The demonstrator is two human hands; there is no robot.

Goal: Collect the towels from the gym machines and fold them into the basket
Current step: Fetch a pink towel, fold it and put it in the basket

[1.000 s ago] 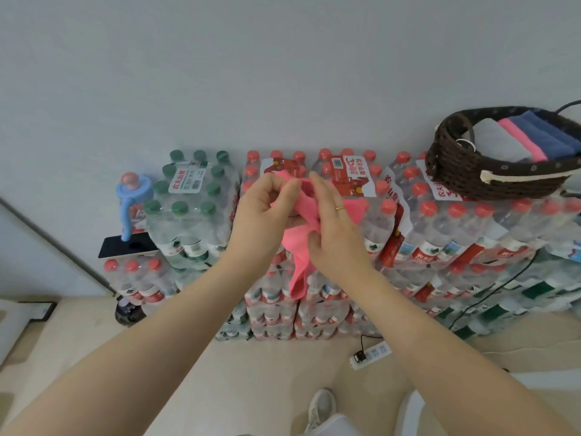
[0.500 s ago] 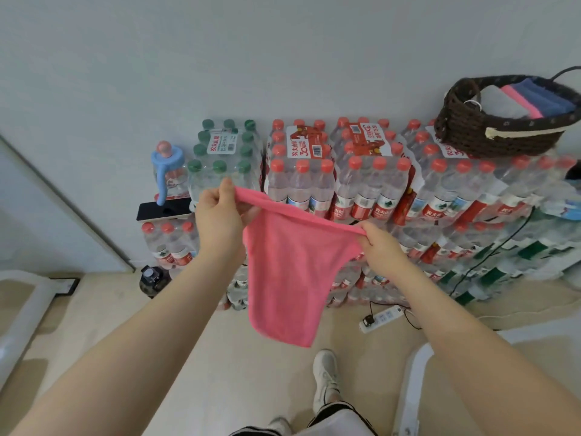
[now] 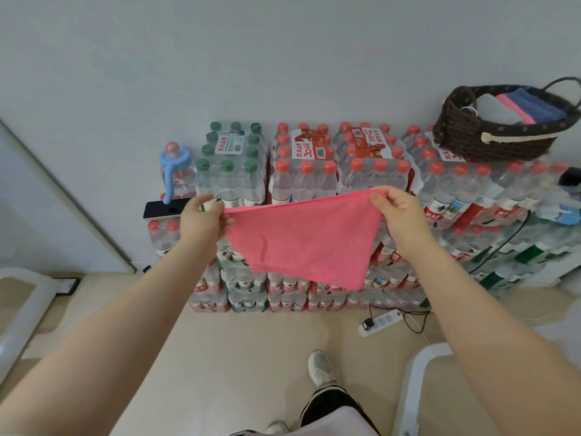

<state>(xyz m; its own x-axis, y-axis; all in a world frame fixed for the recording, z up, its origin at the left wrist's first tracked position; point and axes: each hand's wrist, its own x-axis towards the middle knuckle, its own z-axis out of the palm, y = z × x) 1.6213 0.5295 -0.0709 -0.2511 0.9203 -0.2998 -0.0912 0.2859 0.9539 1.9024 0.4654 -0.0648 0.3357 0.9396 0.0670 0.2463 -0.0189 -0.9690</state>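
Soft pink microfibre towel (image 3: 301, 237) pinched at both top corners — left hand (image 3: 201, 220), right hand (image 3: 397, 215) — stretched taut, probably for folding toward dark woven basket (image 3: 490, 143).

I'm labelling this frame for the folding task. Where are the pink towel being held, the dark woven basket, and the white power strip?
pink towel (image 3: 305, 240): head view, middle of the hanging cloth.
dark woven basket (image 3: 471, 140): head view, front wall.
white power strip (image 3: 382, 322): head view, middle of its body on the floor.
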